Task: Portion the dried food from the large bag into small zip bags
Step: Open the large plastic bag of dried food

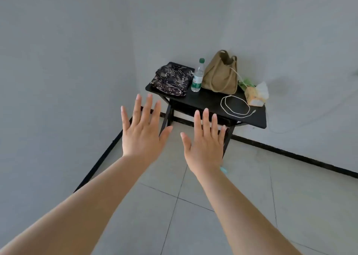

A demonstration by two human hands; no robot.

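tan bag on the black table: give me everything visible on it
The tan bag looks like soft woven cloth, a bucket shape that stands upright and slumps a little. Its mouth is open at the top, with a loop handle rising at each side and one long strap hanging down its front. It sits at the back of the black table, near the wall corner, with a clear bottle just to its left. A white cord runs out of its mouth down to a coil on the tabletop.
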